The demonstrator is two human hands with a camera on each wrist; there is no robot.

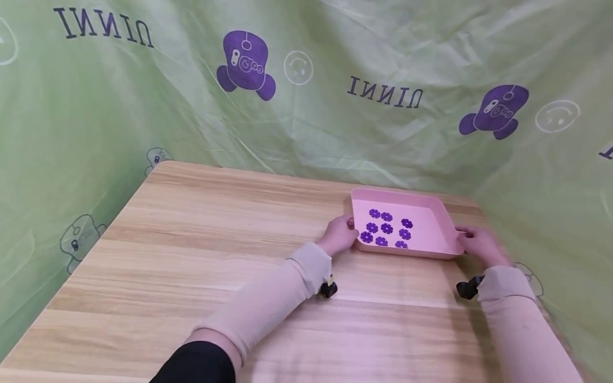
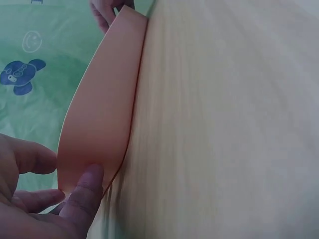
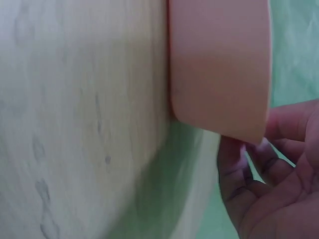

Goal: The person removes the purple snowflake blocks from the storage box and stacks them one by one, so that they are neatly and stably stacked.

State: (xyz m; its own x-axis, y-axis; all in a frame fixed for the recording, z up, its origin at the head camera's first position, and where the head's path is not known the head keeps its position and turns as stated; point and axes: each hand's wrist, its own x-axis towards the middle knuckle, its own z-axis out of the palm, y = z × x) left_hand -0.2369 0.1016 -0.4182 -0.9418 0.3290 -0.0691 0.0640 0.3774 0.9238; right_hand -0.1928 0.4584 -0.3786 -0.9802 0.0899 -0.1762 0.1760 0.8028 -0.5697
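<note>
A shallow pink tray [image 1: 433, 229] rests on the far right part of the table. On its floor lie several purple flower-shaped pieces [image 1: 386, 229], mostly towards the left side. My left hand [image 1: 339, 234] grips the tray's left end near the front corner; in the left wrist view its thumb [image 2: 87, 191] presses the outer wall, with the other fingers bent at the end. At the opposite end, my right hand [image 1: 480, 246] holds the tray's right side near the front corner. The right wrist view shows bent fingers touching the pink wall [image 3: 219, 64] there.
The wood-grain table [image 1: 191, 239] extends to the left and in front of the tray. Behind it and along both sides hangs a green printed curtain [image 1: 306, 138], close to the tray's back edge. Small black cameras [image 1: 469, 287] hang under both wrists.
</note>
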